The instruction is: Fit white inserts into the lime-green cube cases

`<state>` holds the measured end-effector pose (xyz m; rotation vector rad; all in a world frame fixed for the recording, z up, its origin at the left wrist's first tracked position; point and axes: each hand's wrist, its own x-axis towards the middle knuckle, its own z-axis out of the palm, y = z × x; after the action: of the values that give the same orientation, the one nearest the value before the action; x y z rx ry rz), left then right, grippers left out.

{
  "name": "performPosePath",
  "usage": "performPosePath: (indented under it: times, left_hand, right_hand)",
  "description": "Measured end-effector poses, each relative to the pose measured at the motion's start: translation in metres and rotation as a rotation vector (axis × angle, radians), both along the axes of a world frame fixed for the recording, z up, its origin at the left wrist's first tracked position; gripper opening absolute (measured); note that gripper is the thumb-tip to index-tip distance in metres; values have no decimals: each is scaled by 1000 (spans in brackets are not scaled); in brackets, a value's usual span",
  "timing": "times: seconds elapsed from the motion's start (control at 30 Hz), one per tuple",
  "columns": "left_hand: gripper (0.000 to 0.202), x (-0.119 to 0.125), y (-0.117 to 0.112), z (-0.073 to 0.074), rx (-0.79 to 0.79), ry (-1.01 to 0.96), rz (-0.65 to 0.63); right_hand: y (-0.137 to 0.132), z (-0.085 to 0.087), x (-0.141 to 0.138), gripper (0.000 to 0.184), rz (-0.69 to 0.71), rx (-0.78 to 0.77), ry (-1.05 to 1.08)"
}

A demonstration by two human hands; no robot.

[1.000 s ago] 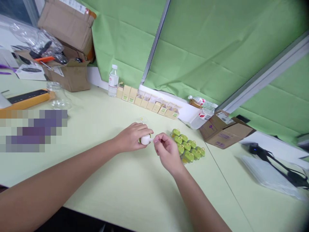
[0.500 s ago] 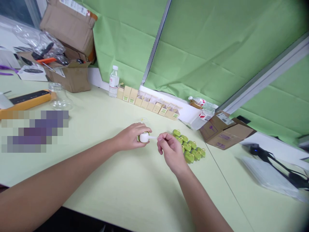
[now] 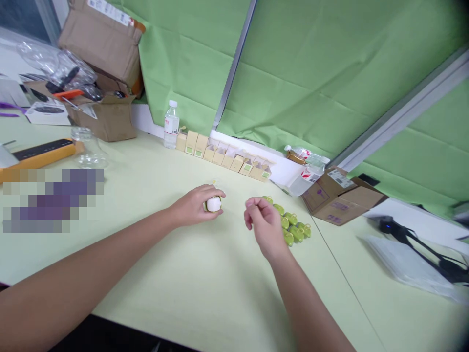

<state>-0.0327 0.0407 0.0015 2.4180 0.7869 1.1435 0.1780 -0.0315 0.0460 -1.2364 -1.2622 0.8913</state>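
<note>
My left hand (image 3: 194,204) rests on the pale green table (image 3: 183,274) with its fingers wrapped round a small white and green rounded gadget (image 3: 213,204). My right hand (image 3: 264,222) hovers a short way to the right of it, fingers curled and pinched together; whatever they hold is too small to make out. Just behind my right hand lies a cluster of several small green gadgets (image 3: 295,230), partly hidden by the hand.
A row of small cream boxes (image 3: 223,156) and a water bottle (image 3: 171,124) stand along the back wall. Cardboard boxes sit at the back left (image 3: 106,115) and at the right (image 3: 340,195). A glass jar (image 3: 86,146), an orange-edged device (image 3: 40,152) and a black cable (image 3: 414,239) lie about.
My right hand has drawn away to the right from the white gadget, pulling a thin white strip out of it. My left hand has turned the gadget slightly and kept its hold.
</note>
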Motion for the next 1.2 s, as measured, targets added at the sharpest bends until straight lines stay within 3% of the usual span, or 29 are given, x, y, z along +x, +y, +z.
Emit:
performPosePath:
  times: [0.23,0.37,0.5,0.83,1.2]
  left_hand:
    - [30,10,-10,4,69,-31,-69]
    - [27,12,-14,7,81,-45,-113]
    - [28,13,-16,11,54,-54,-133]
    - [35,18,-21,15,48,-100,-193]
    - [32,17,-19,11,81,28,-163]
  right_hand:
    - [-2,-18,-14,16,105,209,-259]
    - [-5,-20,-18,14,125,230,-288]
    - [-3,-22,-20,19,117,138,-141]
    - [-6,-19,-28,37,311,-147,217]
    - [-7,-26,-33,43,302,-108,129]
